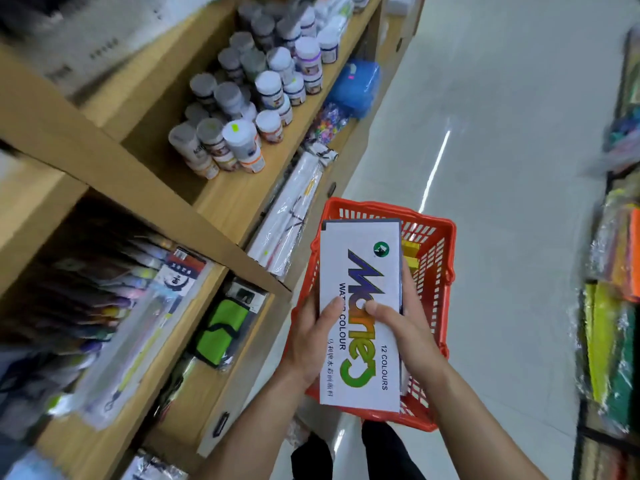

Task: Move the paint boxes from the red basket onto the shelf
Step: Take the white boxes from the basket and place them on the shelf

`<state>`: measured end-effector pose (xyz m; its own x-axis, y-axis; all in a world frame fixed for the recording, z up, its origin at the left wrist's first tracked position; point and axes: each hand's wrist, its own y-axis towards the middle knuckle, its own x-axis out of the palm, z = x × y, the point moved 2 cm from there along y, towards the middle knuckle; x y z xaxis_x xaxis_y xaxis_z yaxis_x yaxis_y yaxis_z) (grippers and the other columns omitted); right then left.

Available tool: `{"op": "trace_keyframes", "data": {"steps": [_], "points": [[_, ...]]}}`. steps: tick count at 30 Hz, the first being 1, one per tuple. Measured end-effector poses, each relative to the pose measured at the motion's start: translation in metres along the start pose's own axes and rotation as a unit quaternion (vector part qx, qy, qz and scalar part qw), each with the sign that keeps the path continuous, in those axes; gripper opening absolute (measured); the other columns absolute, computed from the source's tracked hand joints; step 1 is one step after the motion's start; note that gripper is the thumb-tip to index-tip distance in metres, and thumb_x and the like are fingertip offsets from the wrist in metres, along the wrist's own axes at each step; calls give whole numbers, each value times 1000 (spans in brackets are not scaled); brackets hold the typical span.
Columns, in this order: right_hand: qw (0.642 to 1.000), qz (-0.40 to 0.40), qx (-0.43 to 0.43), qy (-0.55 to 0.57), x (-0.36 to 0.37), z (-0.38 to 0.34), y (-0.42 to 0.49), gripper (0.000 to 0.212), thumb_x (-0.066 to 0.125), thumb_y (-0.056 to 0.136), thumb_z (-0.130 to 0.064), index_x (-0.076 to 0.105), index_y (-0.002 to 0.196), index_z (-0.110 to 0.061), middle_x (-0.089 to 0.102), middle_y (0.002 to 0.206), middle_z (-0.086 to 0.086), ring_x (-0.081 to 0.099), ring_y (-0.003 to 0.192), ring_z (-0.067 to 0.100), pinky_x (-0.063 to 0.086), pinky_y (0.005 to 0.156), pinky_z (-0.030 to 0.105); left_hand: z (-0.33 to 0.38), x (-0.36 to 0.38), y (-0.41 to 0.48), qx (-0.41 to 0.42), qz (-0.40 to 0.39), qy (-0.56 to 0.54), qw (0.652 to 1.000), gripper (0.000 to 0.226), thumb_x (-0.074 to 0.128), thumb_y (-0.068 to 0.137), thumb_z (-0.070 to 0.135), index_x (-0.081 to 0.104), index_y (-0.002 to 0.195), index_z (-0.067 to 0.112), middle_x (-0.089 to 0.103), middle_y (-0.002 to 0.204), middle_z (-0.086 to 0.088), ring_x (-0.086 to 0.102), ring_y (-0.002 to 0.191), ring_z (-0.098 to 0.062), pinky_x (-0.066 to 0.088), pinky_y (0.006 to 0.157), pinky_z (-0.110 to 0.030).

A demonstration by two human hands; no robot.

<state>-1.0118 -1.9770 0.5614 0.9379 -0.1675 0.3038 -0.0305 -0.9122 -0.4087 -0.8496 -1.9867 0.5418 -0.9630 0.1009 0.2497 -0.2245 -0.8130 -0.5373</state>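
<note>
A stack of white water-colour paint boxes (360,271), the top one printed "12 COLOURS", is held above the red basket (433,258) standing on the floor. My left hand (311,337) grips the stack's left edge with the thumb on top. My right hand (405,337) grips its right edge, thumb on the lid. More yellow boxes (410,249) lie inside the basket behind the stack. The wooden shelf (221,199) stands to the left.
Paint jars (242,140) fill the middle shelf board. Packaged brushes and a green pouch (221,330) lie in the lower compartment. White wrapped rolls (294,209) lean by the shelf. A second rack of coloured goods (609,323) lines the right side of the aisle floor.
</note>
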Motion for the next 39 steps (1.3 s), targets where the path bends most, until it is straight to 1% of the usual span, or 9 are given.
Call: {"op": "trace_keyframes", "data": {"steps": [7,11,15,19,23,25,29,33,39], "points": [[993,-115,-42,-3,76,-75,-24,91,81,79,-23,36,157,-40,74,131,14,77,103,39,63,77,46,96,-21,-80,112,48,-18,992,62,72,70,32,63,130,23,78,110,-13,76,92,-29,61,71,-36],[978,-197,-75,1,134,-112,-44,85,79,79,-22,43,154,-35,70,138,15,72,115,41,60,88,52,142,-42,-146,190,99,11,977,43,66,84,17,69,123,33,81,107,-3,78,86,-19,59,65,-26],[965,-246,-92,-7,199,-135,-73,85,83,72,-31,51,149,-40,57,145,25,60,129,49,50,104,69,179,-72,-210,252,182,45,950,65,69,81,31,53,144,25,82,104,-1,79,80,-22,61,63,-31],[939,-329,-96,-21,268,-153,-104,88,83,69,-34,51,151,-38,51,150,23,58,134,44,48,106,67,198,-105,-267,298,268,29,916,57,69,77,43,62,132,35,80,109,-10,77,90,-38,61,78,-51],[900,-426,-81,-46,342,-159,-123,65,81,78,-19,61,139,-30,74,129,19,75,107,38,63,86,50,204,-149,-307,312,355,-1,881,29,68,75,46,73,103,44,82,96,0,78,75,-16,59,59,-25],[895,-434,-62,-75,378,-157,-123,60,80,80,-14,63,136,-25,78,122,17,77,100,36,65,79,42,210,-175,-318,302,394,-10,868,29,67,72,50,74,100,45,82,93,1,79,77,-17,60,62,-29],[884,-447,-23,-137,435,-142,-115,50,83,79,-20,70,127,-19,80,117,14,77,103,40,61,90,49,219,-227,-320,275,430,12,860,55,62,77,55,71,123,27,80,112,-7,74,106,-34,50,102,-60],[885,-426,48,-183,470,-133,-91,57,82,76,-28,71,127,-5,80,111,22,76,97,40,61,90,48,224,-258,-312,254,446,46,857,52,57,79,69,69,122,41,82,104,11,78,96,-12,56,95,-46],[893,-378,45,-240,481,-131,-70,38,72,96,-36,75,117,-4,81,108,21,77,106,41,57,101,56,218,-267,-305,257,364,-18,895,64,58,82,69,65,134,32,74,129,2,67,123,-23,41,114,-54]]}}
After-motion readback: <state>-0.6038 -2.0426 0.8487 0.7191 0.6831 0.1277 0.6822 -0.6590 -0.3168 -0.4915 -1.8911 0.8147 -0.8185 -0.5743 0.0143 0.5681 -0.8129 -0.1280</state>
